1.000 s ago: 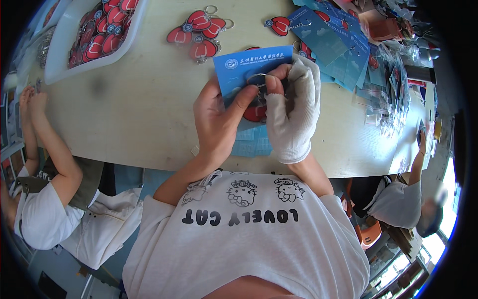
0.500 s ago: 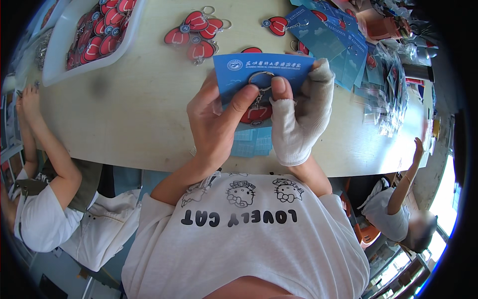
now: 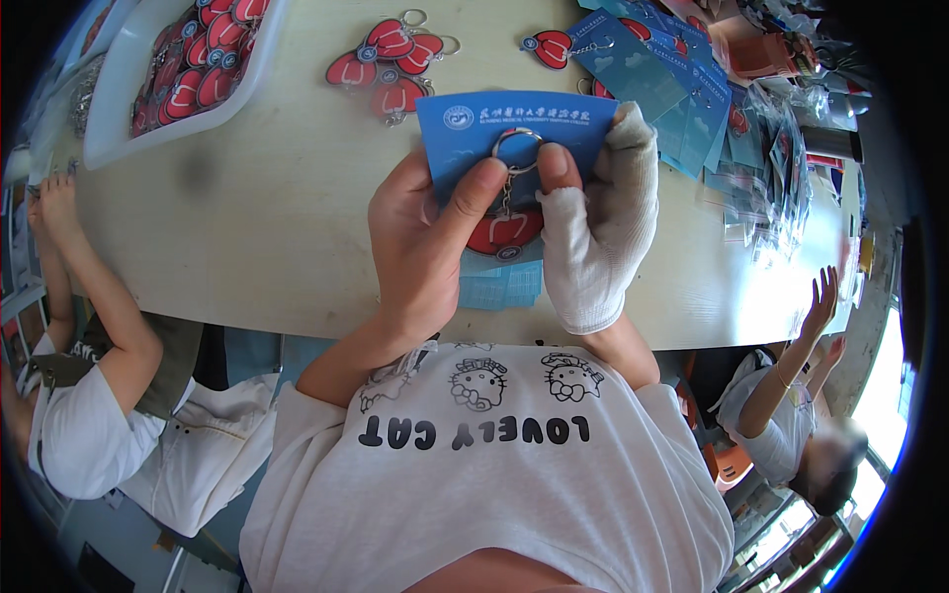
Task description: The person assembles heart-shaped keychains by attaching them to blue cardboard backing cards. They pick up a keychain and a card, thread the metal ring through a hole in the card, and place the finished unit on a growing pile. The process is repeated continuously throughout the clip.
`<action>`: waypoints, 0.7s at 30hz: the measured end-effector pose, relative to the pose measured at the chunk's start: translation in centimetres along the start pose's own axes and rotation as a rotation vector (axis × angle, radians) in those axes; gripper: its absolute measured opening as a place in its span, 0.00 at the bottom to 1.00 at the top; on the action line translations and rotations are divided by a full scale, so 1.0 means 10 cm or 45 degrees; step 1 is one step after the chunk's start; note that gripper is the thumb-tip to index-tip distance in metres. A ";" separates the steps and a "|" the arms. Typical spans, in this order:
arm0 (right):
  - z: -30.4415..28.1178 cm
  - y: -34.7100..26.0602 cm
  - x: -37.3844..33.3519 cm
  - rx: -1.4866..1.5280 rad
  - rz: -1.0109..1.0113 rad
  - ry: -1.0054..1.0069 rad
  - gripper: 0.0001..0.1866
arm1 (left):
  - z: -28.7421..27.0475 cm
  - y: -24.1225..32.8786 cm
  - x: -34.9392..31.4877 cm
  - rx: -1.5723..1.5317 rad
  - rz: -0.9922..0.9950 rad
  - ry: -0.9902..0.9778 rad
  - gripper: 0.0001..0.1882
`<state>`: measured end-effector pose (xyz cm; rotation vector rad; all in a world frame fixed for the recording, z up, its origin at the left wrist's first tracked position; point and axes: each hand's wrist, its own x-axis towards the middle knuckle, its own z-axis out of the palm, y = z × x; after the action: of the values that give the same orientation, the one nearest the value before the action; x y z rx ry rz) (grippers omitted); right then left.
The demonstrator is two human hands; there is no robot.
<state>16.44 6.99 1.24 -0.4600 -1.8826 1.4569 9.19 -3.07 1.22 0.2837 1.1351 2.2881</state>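
Note:
In front of my chest a blue printed card is held up between both hands. Against its face lies a keychain, a red rounded charm on a short chain, with its metal split ring pressed to the card. My left hand is closed on the card's left side, thumb tip at the ring's left edge. My right hand, in a white glove with bare thumb tip, grips the right side, thumb beside the ring. The fingers behind the card are mostly hidden. Below it, a stack of light blue cards lies on the table.
A white bin of red keychains stands far left. Several loose keychains lie at the back. Blue cards and clear plastic bags spread at right. One person sits at left, another at right.
The card has shifted slightly up and left and tilted, so the ring and charm show more fully. The person at right has moved their arms, and a second hand shows.

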 end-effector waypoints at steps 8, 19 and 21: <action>-0.12 0.02 0.06 -0.137 0.309 -0.249 0.33 | -0.14 -0.17 0.01 0.226 0.083 -0.120 0.20; -1.31 0.64 1.06 -1.827 -0.654 0.609 0.22 | -0.50 -0.32 0.02 2.228 0.393 -0.073 0.40; -1.01 0.44 0.89 -1.662 -0.710 0.273 0.20 | -0.47 -0.36 0.04 2.239 0.389 -0.024 0.38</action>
<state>16.88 21.09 1.09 -0.5457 -2.2931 -0.3025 8.27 -4.21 -4.56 1.0982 2.8694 0.7855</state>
